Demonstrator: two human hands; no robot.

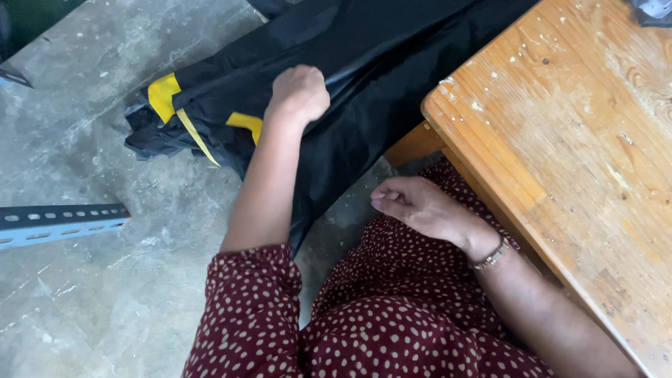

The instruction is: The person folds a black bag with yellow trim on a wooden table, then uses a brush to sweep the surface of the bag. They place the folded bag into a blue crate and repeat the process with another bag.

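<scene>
A black fabric (364, 63) with yellow patches and a yellow strap lies across the concrete floor and runs up under the table. My left hand (299, 93) is stretched out over it, fingers closed, gripping the cloth near a yellow patch (246, 123). My right hand (420, 206) rests loosely curled above my lap, beside the table's corner, holding nothing that I can see. A metal bracelet sits on that wrist. I wear a dark red dress with white dots (392, 315).
A worn wooden table (574, 147) fills the right side, its corner close to my right hand. A grey perforated metal angle bar (56, 222) lies on the concrete floor (91, 308) at the left. A dark object shows at the top right corner.
</scene>
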